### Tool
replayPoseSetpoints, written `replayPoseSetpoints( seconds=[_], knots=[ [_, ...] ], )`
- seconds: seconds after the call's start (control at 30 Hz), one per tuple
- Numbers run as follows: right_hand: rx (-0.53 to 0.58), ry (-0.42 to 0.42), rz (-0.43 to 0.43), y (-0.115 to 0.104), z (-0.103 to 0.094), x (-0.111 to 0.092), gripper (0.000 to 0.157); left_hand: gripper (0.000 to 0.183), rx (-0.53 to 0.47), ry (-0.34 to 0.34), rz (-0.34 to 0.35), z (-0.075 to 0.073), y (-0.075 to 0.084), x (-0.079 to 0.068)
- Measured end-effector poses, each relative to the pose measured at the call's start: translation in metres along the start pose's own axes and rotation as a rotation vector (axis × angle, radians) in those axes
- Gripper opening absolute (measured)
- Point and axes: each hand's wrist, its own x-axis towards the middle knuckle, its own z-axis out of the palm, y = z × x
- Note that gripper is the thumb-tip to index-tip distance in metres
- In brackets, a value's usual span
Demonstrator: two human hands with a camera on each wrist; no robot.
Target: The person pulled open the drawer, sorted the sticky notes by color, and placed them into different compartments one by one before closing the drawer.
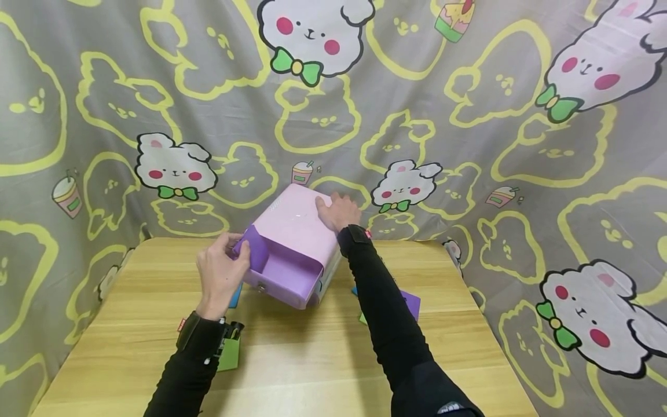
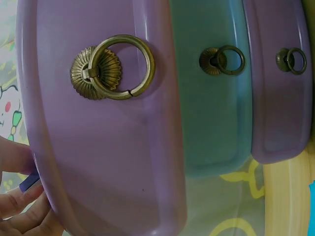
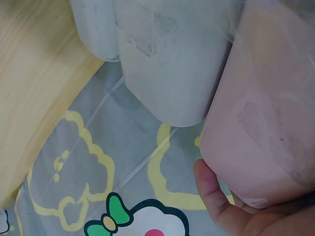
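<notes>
A small drawer cabinet [image 1: 299, 217] with a pink top stands tilted on the table. Its top purple drawer [image 1: 292, 272] is pulled partway out, and the part of its inside I see is bare. With thumb and fingers my left hand [image 1: 221, 269] pinches the drawer's left side wall. My right hand [image 1: 340, 211] holds the cabinet's far right edge, fingers bent over it; the right wrist view shows fingers at the rim of the pink section [image 3: 261, 113]. Brass ring pulls [image 2: 123, 66] hang on the purple front, the teal drawer [image 2: 214, 123] and the lower purple drawer [image 2: 280, 113].
Near my left forearm a green holder [image 1: 229, 354] carries dark stick-like items. A blue item [image 1: 235, 296] lies behind it. Right of the cabinet, a purple flat item [image 1: 411, 304] is partly hidden by my right sleeve. Patterned curtain [image 1: 323, 127] surrounds the wooden table [image 1: 307, 370].
</notes>
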Motion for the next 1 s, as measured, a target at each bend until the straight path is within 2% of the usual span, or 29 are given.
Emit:
replayPoseSetpoints(
  seconds=[0.17,0.47,0.73,1.0],
  knots=[
    [-0.005,-0.001,0.001,0.0014,0.0011,0.0010,0.077,0.013,0.012,-0.012,-0.007,0.0010,-0.0014,-0.0038],
    [-0.012,-0.003,0.007,0.0007,0.0011,0.0042,0.076,0.012,0.063,-0.060,-0.067,0.0053,-0.0027,-0.0057],
    [-0.016,0.000,0.006,0.0010,0.0023,0.0021,0.076,0.011,0.092,-0.148,-0.099,0.0044,-0.0018,-0.0075],
    [-0.004,0.008,-0.003,0.0000,-0.0004,0.0004,0.077,0.014,0.138,-0.177,-0.079,0.0048,0.0010,-0.0054]
  ],
)
